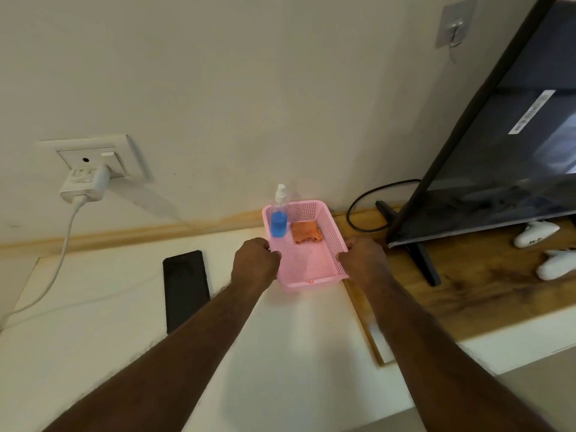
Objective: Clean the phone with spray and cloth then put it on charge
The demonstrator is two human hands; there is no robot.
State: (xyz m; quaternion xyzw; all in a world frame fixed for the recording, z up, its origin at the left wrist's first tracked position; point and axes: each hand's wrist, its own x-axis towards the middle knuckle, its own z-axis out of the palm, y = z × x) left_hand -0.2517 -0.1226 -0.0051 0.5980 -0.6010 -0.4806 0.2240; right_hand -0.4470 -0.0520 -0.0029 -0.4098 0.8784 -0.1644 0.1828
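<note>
Head view, looking down over two bare forearms at a white counter (296, 338) against a pale wall.

A pink perforated basket (330, 232) is seen just above centre, at about 12 o'clock from the hands. It is gripped on both sides: the left hand (256, 260) is curled over its left rim, and the right hand (363, 258) is curled over its right rim. Inside the basket, a clear spray bottle (279, 218) with blue liquid and a white nozzle stands upright in the far left corner. A crumpled orange cloth (307, 232) lies on the basket floor just to the right of the bottle. A small red mark is seen on the basket's near rim; it is too small to be read.

The phone (185, 289) lies flat on the counter at 9 o'clock from the basket, near the left hand but not touched by it. It is a black slab with a dark surface.

At 10 o'clock, a white charger (85, 183) is plugged into a wall socket (93, 157), and its white cable (62, 254) hangs down to the counter.

At 3 o'clock, a television (498, 151) stands on a wooden surface (483, 291). A white label is seen on its screen; the print cannot be read. Two white objects (536, 233) lie beside its stand.
</note>
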